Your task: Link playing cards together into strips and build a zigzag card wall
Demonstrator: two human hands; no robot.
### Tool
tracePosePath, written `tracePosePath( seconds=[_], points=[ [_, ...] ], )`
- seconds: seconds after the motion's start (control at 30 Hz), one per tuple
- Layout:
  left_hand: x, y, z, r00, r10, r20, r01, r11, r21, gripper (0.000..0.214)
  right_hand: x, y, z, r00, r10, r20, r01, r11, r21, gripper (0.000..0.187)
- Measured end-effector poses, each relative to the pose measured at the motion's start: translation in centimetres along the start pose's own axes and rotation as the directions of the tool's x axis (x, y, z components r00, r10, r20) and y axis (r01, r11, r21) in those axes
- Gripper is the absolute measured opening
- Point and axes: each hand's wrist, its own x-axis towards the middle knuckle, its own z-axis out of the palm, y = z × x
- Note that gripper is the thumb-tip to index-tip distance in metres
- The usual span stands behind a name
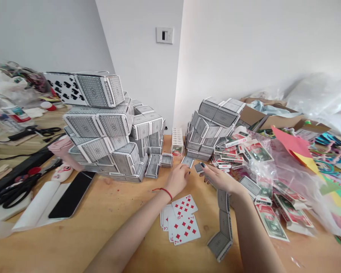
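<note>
Two hands work over the counter [147, 235]: the fingers of the right hand [219, 179] are pinched on one small grey card piece [199, 167], at the middle of the scene, while those of the left hand [179, 177] are bent together, and whether they grasp anything I cannot tell. One flat grey-backed card [187, 162] lies just beyond the left hand. Two large card structures stand at the far side, a taller left structure [99, 125] and a lower right structure [207, 127], with one white ribbed stack [177, 141] between them. One folded card strip [225, 223] lies near, beside the right forearm. At least four face-up cards [184, 227] overlap between the forearms; their corners read 8, 7, 6 and 3, with diamonds on the 8 and 7. To the left are one black phone [72, 195] and two pairs of scissors [15, 189]. The red and green card boxes [272, 223] on the right overlap too much to count, and their print is too small to read. The counter's far edge meets the wall [147, 49]. Wood surface runs between the phone and the left forearm; the passage between the structures is narrow, and the boxes crowd the right forearm.
</note>
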Motion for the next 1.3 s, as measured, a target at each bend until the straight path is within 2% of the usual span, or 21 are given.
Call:
tracePosePath(
  seconds=[0.17,0.27,0.33,0.47,0.6,0.8,0.9,1.03,1.13,1.2,1.3],
  points=[
    [3.0,-0.1,2.4,0.990,-0.126,0.067,0.099,0.946,0.308,0.015,0.3,0.4,0.3,0.999,0.039,0.003,-0.039,0.993,0.114,0.051],
    [3.7,0.1,2.8,0.985,-0.148,0.087,0.105,0.920,0.377,0.016,0.6,0.3,0.5,0.991,0.136,-0.009,-0.131,0.967,0.220,0.053],
    [3.9,0.2,2.8,0.981,-0.178,0.077,0.141,0.927,0.346,0.016,0.7,-0.1,0.6,0.984,0.179,0.001,-0.172,0.945,0.278,0.052],
    [4.1,-0.1,2.7,0.976,-0.205,0.079,0.178,0.948,0.262,0.012,0.7,-0.6,0.7,0.982,0.168,0.083,-0.187,0.898,0.397,0.046],
    [4.6,-0.9,2.7,0.973,-0.215,0.089,0.195,0.963,0.187,0.010,0.8,-0.6,0.9,0.973,0.198,0.118,-0.228,0.907,0.354,0.051],
    [5.0,-2.0,2.5,0.962,-0.262,0.080,0.259,0.965,0.042,0.039,1.1,0.2,0.9,0.979,0.191,0.068,-0.202,0.931,0.305,0.039],
    [4.7,-2.4,1.9,0.960,-0.262,0.093,0.265,0.964,-0.016,0.039,1.3,0.6,0.7,0.973,0.230,0.013,-0.225,0.937,0.268,0.041],
    [3.9,-2.5,0.2,0.971,-0.210,0.114,0.218,0.974,-0.060,0.005,1.4,0.5,0.6,0.961,0.269,-0.069,-0.247,0.941,0.229,0.040],
    [3.0,-2.2,-1.7,0.980,-0.156,0.123,0.169,0.980,-0.104,0.006,1.4,0.1,0.7,0.957,0.267,-0.113,-0.236,0.944,0.231,0.040],
    [2.4,-1.8,-2.9,0.975,-0.123,0.184,0.157,0.970,-0.188,0.007,1.4,-0.1,0.9,0.954,0.266,-0.136,-0.229,0.943,0.242,0.041],
    [1.5,-1.1,-4.4,0.963,-0.084,0.258,0.137,0.971,-0.195,0.006,1.4,-0.4,1.4,0.957,0.242,-0.163,-0.197,0.947,0.252,0.040]
  ],
)
